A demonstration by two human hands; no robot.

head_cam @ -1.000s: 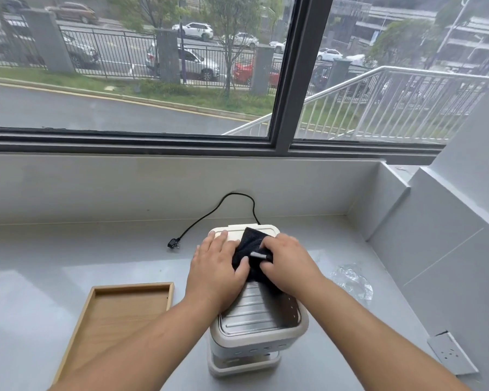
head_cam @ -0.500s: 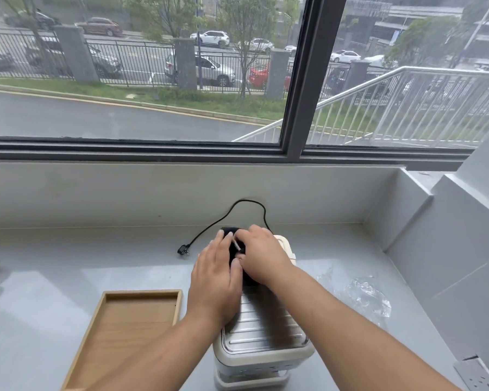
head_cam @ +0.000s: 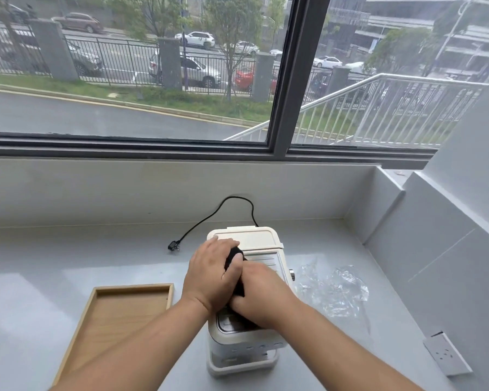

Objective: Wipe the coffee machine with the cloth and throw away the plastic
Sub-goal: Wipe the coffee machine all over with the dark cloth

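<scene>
A cream coffee machine [head_cam: 247,239] stands on the grey counter with its ribbed metal top facing up. Both my hands lie on that top, pressed together around a black cloth [head_cam: 232,258]. My left hand [head_cam: 209,275] curls over the cloth's far end, its thumb lying against my right hand. My right hand [head_cam: 263,294] grips the cloth's near part and hides most of it. A crumpled clear plastic sheet [head_cam: 333,289] lies on the counter just right of the machine, touched by neither hand.
A shallow wooden tray [head_cam: 119,314] sits left of the machine. The machine's black cord ends in an unplugged plug [head_cam: 173,246] behind it. A wall socket [head_cam: 446,354] is low on the right wall. A window runs along the back.
Both hands slid with the cloth from the machine's far end back toward me, uncovering the cream rear lid. My left hand now closes over the cloth instead of lying flat beside it.
</scene>
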